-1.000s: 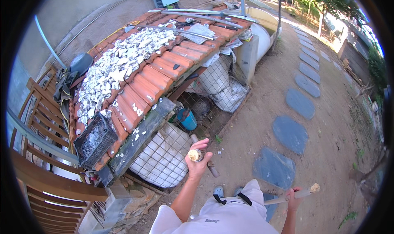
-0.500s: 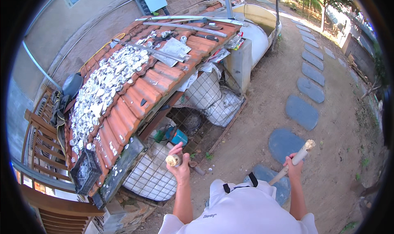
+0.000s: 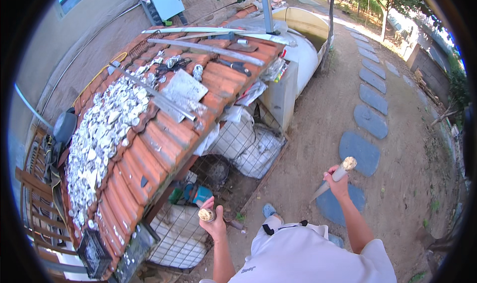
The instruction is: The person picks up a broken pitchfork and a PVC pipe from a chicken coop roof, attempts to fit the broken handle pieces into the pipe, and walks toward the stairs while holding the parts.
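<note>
Change: against the frame half a second earlier, the right hand [image 3: 337,182] has lifted its tool higher and further right, while the left hand [image 3: 213,222] keeps about the same spot in front of the wire cage [image 3: 233,144].
Left hand: fingers closed around a small pale rounded object [image 3: 205,214], held up just beside the cage's lower front edge.
Right hand: fist clamped on the shaft of a pointed tool [image 3: 332,177], well apart from the left hand.
Tool axis: long axis runs diagonally, its pale blunt end up and to the right, its sharp tip down and to the left, above the nearest stepping stone [image 3: 358,152].
Tiled roof: orange tiles [image 3: 164,144] slope toward the person; white shell fragments [image 3: 102,134] cover the left half.
Flat items: a grey rectangular sheet [image 3: 183,89] lies mid-roof; a pale box [image 3: 169,1] hangs on the far wall.
Under the eave: white sacks [image 3: 246,144] inside the cage, a teal item [image 3: 198,194] by the bottom edge.
</note>
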A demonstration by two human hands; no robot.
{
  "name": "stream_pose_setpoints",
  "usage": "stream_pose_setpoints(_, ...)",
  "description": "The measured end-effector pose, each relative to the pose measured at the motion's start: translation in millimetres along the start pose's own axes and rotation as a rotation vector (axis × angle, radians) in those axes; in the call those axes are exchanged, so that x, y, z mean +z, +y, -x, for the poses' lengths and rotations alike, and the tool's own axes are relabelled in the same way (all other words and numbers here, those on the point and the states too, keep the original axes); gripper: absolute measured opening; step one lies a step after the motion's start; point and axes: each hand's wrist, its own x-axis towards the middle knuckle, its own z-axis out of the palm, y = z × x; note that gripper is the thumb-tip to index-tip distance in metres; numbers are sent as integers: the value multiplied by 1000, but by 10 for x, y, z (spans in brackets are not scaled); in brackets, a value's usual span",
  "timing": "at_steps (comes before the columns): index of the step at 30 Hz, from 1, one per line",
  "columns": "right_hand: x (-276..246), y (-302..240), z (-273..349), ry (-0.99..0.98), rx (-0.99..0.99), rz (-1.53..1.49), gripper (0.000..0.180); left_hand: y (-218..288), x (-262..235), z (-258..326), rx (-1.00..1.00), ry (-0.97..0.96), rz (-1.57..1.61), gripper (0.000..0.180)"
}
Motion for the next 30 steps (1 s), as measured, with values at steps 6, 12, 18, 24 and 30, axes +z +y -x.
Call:
stream_pose_setpoints(6,416,135,-1090,-41,-29,54,18,-254,610,-656,-9,27,29,34)
stream_pose_setpoints(12,1009,109,-2331,-162,67,41,16,-340,915,-1111,62,64,-59,43)
stream_pose_setpoints(18,1687,474,-3562,-305,113,62,18,-338,1066,-1281,74,315,-239,39)
stream_pose_setpoints(24,2272,1070,-4532,-462,117,184,24,-241,1461,-1340,127,556,-370,31)
stream_pose_setpoints(30,2685,1292,-5172,-487,50,305,28,-76,2010,-1318,139,693,-465,30)
